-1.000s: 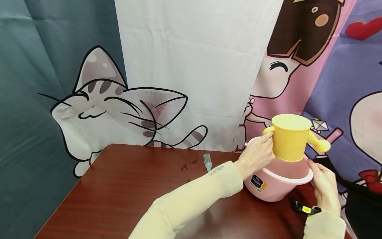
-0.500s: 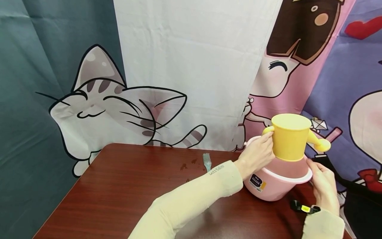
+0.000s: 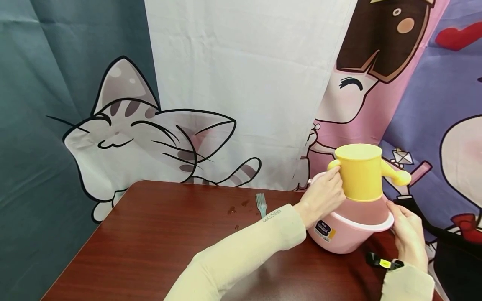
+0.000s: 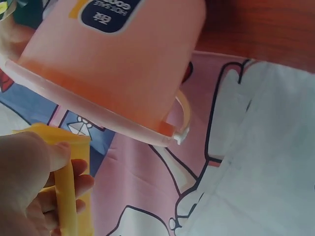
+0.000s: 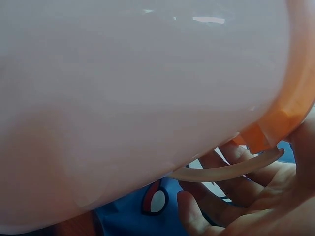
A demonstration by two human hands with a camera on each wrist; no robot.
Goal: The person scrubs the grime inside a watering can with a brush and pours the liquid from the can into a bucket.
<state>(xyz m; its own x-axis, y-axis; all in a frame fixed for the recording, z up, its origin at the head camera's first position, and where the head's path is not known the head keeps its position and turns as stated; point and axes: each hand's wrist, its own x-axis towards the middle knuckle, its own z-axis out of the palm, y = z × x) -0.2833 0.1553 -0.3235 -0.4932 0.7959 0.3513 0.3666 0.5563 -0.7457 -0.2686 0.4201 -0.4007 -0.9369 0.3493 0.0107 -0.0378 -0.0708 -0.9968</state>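
Note:
My left hand (image 3: 324,195) grips the handle of a yellow watering can (image 3: 359,175), fingers curled round it in the left wrist view. Upright, the can hangs over the mouth of a pink bucket (image 3: 340,238), its spout pointing right. My right hand (image 3: 408,232) pinches the bucket's rim on the right side, thumb over the edge. Up close in the right wrist view, its fingers (image 5: 231,191) lie under the rim, beside the bucket's thin handle (image 5: 226,173). The bucket's inside is mostly hidden from the head camera.
A light blue fork (image 3: 261,204) lies on the brown table (image 3: 150,242), partly covered by the left sleeve. Small water drops (image 3: 231,210) spot the wood beside it. Cartoon-printed curtains (image 3: 241,83) hang behind the table. A black object (image 3: 457,259) stands off the right edge.
Over the last half second the watering can has shifted slightly left above the bucket, in my left hand. My right hand and the bucket have stayed in place.

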